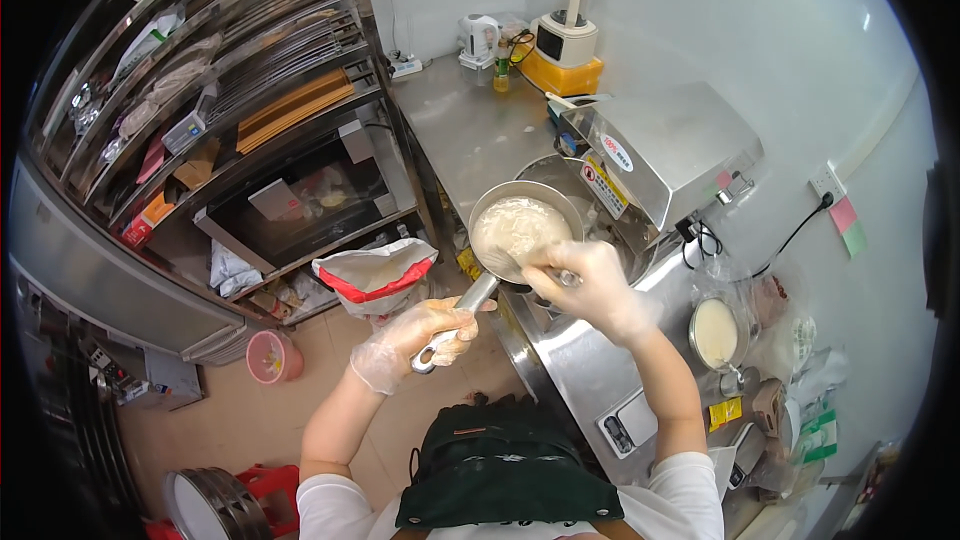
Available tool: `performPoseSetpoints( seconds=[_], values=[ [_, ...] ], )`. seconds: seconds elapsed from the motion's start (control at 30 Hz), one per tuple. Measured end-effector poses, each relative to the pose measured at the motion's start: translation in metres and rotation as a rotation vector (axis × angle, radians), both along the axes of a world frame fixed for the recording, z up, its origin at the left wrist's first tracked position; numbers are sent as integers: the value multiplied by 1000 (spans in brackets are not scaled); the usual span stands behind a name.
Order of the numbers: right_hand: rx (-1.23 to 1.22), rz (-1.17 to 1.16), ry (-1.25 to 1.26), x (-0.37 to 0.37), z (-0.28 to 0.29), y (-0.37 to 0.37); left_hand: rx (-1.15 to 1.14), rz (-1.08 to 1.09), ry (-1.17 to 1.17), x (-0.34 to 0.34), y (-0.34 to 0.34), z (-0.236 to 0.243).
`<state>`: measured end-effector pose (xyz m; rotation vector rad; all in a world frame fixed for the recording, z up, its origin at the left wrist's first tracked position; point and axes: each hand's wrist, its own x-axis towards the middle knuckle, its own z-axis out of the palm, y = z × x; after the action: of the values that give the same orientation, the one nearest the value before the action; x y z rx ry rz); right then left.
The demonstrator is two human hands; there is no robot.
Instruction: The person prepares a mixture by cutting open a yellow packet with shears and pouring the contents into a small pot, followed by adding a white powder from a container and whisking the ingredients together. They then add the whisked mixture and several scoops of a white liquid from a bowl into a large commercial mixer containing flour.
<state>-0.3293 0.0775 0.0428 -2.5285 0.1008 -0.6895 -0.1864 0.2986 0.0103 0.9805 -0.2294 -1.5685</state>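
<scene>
Both of my hands wear clear, loose gloves. My left hand (pixel 428 332) is closed round the metal handle (pixel 478 296) of a saucepan (pixel 480 210), which is held up over the edge of a large metal machine bowl (pixel 560 172). Inside the pan lies a thick, creamy white mixture (pixel 518 224) with a lumpy surface. My right hand (pixel 592 285) grips what looks like a metal whisk (pixel 502 260). The whisk's head dips into the mixture at the pan's near side; my fingers cover part of its handle.
A steel machine (pixel 680 150) stands behind the bowl on the counter. At right are a round container of pale mixture (pixel 716 332) and a scale (pixel 628 424). Left stand an open white-and-red bag (pixel 378 282), a pink bucket (pixel 273 356) and a shelf rack (pixel 290 50).
</scene>
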Motion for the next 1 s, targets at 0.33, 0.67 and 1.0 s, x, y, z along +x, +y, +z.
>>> performPoseSetpoints(
  seconds=[0.33, 0.67, 1.0],
  values=[
    [182, -42, -43, 10, -11, -12, -25, -13, -62, 4, 1, -2],
    [988, -309, -93, -5, -27, -28, -11, -4, -42, 2, 2, -5],
    [646, -393, -195, -9, -27, -32, -21, -33, -62, 4, -2, -2]
  ],
)
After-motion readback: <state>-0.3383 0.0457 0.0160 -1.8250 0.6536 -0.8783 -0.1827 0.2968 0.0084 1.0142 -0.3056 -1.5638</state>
